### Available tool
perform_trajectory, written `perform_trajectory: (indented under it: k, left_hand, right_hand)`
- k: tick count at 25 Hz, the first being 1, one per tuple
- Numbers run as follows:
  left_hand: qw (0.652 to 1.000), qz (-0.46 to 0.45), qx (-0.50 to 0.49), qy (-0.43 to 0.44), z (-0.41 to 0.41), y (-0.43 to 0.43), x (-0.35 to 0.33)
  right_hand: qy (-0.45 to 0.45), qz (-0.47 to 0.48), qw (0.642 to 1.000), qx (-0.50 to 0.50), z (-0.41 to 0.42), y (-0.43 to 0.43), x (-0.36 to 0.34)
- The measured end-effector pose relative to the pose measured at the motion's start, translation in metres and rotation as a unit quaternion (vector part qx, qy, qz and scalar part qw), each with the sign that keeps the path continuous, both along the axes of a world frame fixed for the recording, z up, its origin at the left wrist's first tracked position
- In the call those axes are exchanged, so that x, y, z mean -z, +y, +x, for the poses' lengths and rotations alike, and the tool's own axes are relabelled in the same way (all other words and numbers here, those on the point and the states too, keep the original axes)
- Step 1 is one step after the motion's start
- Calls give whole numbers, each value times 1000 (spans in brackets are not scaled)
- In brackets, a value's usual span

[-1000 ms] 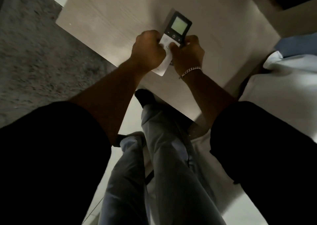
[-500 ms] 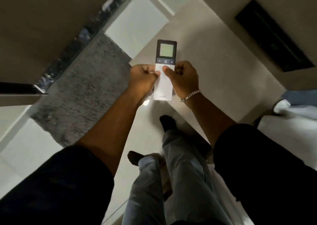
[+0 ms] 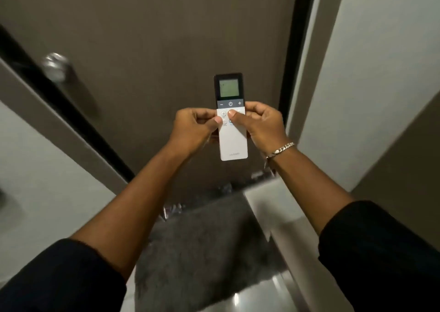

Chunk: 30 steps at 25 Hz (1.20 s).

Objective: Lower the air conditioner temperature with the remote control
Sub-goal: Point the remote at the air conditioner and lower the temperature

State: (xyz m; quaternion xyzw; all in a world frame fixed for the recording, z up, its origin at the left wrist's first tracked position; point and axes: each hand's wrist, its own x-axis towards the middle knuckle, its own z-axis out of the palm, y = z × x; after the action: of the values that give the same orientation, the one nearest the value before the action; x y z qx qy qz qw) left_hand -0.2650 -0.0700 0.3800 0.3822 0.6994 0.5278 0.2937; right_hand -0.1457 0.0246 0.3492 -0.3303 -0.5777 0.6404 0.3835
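Note:
A slim white remote control [image 3: 232, 142] with a dark top and a small lit screen is held upright at arm's length in the middle of the view. My left hand [image 3: 193, 131] grips its left edge, thumb resting beside the round buttons. Gripping the right edge is my right hand [image 3: 260, 126], its thumb lying over the upper round buttons just below the minus, power and plus strip. A silver bracelet circles my right wrist. No air conditioner is in view.
A brown door [image 3: 147, 57] with a round metal knob [image 3: 56, 66] fills the background. A dark frame edge [image 3: 289, 73] and a white wall [image 3: 381, 73] stand to the right. A grey rug [image 3: 202, 245] lies on the floor below.
The view has swung up from the table and floor to the door. Both hands have raised the remote to upright, and my right thumb now lies on the buttons.

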Motion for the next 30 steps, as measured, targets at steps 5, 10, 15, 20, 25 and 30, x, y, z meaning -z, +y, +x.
perform_trajectory:
  k: [5,10,15,20,25,30]
  left_hand:
    - [990,123,-43,59,-42,-45,-153]
    - [968,216,-37,125,-52,-90,-263]
    - [947,275,-17,166,-45,-118,-320]
    - [928,316,-9,195,-40,-134,-344]
    - [921,329,-19,206,-42,-141,-357]
    - [918,335,-24,212,-44,-145,-365]
  right_hand:
    - [116,92,987,-66,-58,-26,-156]
    - [192,181,960,-95,-72,-57,-273]
    - [234,243,934,-116,-64,-78,-335]
    - [255,264,918,-154,-58,-89,-365]
    - [253,281,913,-155,-60,-97,-381]
    - [252,298,908,-155,-60,-99,-388]
